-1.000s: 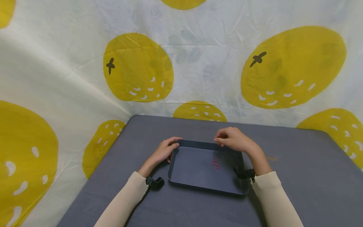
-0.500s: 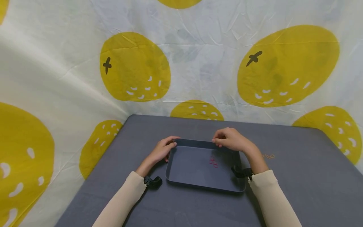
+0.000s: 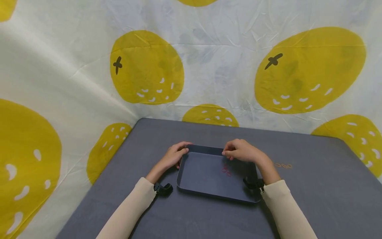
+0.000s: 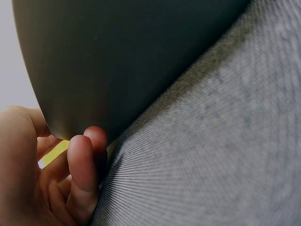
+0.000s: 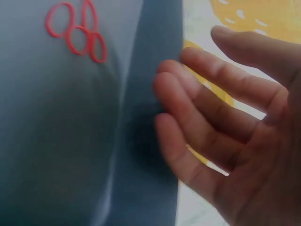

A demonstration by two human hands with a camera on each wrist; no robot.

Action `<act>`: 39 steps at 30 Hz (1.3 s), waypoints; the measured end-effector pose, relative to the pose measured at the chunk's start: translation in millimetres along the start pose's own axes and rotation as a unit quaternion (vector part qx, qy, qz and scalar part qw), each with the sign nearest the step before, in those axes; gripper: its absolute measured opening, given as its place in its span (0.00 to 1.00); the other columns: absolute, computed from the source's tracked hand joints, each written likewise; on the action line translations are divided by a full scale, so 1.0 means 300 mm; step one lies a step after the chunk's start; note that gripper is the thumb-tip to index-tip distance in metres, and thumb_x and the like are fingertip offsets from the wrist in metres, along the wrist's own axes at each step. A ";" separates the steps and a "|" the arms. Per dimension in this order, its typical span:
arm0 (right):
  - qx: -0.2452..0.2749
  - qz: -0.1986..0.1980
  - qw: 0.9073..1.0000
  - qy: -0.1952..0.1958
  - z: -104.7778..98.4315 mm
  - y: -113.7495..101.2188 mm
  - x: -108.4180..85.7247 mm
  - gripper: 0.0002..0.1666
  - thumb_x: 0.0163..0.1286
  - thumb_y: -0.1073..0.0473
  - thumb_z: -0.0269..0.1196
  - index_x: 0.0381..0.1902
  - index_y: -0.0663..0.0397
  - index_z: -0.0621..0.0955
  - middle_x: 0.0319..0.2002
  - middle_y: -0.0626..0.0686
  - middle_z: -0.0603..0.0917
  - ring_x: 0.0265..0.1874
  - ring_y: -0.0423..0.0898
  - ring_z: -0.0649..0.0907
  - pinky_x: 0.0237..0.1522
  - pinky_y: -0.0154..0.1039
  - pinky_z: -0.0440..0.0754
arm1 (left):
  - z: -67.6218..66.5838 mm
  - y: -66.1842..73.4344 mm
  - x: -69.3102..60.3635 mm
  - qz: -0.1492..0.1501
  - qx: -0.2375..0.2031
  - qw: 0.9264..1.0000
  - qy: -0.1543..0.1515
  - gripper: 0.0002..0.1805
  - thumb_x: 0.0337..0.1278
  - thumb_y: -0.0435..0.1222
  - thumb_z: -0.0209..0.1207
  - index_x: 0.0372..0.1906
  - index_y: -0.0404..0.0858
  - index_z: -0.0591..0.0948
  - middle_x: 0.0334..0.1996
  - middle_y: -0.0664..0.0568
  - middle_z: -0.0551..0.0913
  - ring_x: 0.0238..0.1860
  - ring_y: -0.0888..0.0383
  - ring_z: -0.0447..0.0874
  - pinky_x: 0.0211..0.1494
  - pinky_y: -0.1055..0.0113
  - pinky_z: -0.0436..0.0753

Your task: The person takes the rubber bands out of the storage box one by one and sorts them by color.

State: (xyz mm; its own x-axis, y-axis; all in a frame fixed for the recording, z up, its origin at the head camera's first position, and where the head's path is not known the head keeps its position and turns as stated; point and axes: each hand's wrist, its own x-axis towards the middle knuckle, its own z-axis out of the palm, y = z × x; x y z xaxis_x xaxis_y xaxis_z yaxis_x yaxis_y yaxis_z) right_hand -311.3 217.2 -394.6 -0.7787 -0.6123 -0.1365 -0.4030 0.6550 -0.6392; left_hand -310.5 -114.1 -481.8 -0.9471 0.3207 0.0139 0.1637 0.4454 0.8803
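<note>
In the head view a dark grey rectangular tray (image 3: 206,176) lies on the table. My left hand (image 3: 172,156) grips its far left corner, thumb at the rim; the left wrist view has the fingertips (image 4: 82,160) against the tray's outer side. Over the far wall, towards the right, is my right hand (image 3: 241,151). The right wrist view shows that hand (image 5: 225,117) with fingers loosely bent, thumb apart and nothing held. Several thin red rings (image 5: 77,40) lie together on the tray floor, right of its middle in the head view.
Thin orange rings (image 3: 283,165) lie on the grey table (image 3: 322,186) to the right of the tray, partly behind my right forearm. A white cloth with yellow fruit shapes (image 3: 147,68) hangs behind the table and on the left.
My right hand has come slightly nearer and lower over the tray's far wall. The left hand keeps its hold on the corner, and the head view has shifted slightly.
</note>
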 end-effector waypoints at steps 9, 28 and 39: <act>0.008 -0.017 0.999 -0.031 0.049 -0.002 0.025 0.13 0.78 0.56 0.61 0.45 0.59 0.87 0.35 0.53 0.89 0.33 0.46 0.87 0.37 0.38 0.84 | -0.002 0.006 -0.003 0.003 0.001 1.000 -0.008 0.22 0.80 0.45 0.51 0.72 0.54 0.76 0.54 0.46 0.86 0.11 0.55 0.75 0.18 0.56 0.83; 0.010 -0.019 1.000 -0.012 0.034 0.005 0.015 0.14 0.78 0.55 0.61 0.48 0.59 0.87 0.37 0.53 0.88 0.34 0.45 0.87 0.39 0.39 0.86 | 0.005 -0.003 -0.002 0.005 0.000 1.000 0.002 0.22 0.80 0.44 0.51 0.72 0.54 0.76 0.62 0.44 0.83 0.10 0.56 0.73 0.16 0.56 0.83; 0.023 -0.018 0.999 -0.013 0.036 0.012 0.012 0.16 0.78 0.54 0.61 0.48 0.61 0.87 0.39 0.57 0.89 0.36 0.48 0.88 0.40 0.39 0.87 | 0.008 0.001 -0.003 0.005 0.011 1.000 0.006 0.22 0.80 0.45 0.51 0.72 0.54 0.76 0.60 0.45 0.84 0.09 0.56 0.73 0.16 0.55 0.83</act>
State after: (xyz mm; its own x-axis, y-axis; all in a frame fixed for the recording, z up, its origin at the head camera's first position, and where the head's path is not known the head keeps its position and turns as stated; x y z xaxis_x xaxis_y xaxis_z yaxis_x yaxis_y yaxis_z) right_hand -310.4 212.6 -405.4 -0.7506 -0.6473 -0.1324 -0.4080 0.6118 -0.6776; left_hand -309.1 -112.3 -482.7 -0.9485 0.3153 0.0287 0.1791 0.4597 0.8698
